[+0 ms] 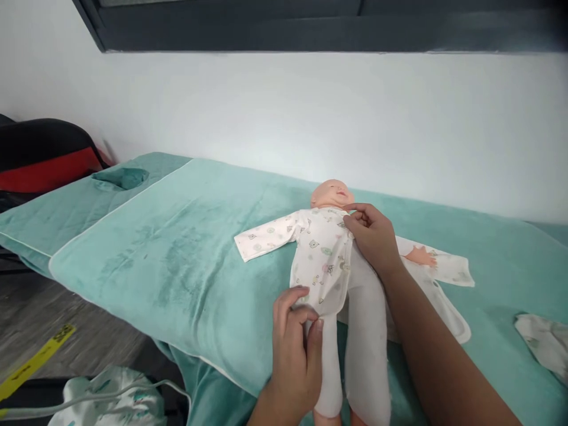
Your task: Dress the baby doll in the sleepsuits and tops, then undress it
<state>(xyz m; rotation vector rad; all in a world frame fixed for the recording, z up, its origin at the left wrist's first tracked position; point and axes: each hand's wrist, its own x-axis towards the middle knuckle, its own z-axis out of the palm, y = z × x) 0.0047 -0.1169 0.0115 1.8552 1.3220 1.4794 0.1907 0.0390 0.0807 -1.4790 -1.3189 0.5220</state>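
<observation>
1. Position: the shirt (326, 254) is lying over the chest of the doll (366, 331), which is resting on its back on the sheet (146, 260). The covering panel is extending between the 2 hands.

2. Relation to fingers: from the right hand (371, 235), the panel is extending left and toward the wearer. From the left hand (293, 337), it is extending away and slightly right. The right hand is lying nearer the collar and the upper front edge; the left hand is lying nearer the hem.

3. Right fingers: the thumb and index tips are standing close together, touching the shirt near the neck. Whether they are pinching cloth cannot be told.

4. Left fingers: these are curling at the hem, the index resting on the cloth and the thumb standing near the middle fingertip. A hold on the hem cannot be confirmed.

5. Axes: the panel's long axis is running from neck to hem, nearly in line with the doll. The doll's head is pointing away, its feet toward the wearer. 1 sleeve (268, 236) is pointing left and slightly nearer; the other panel (446, 310) is lying spread to the right, past the right forearm.
</observation>
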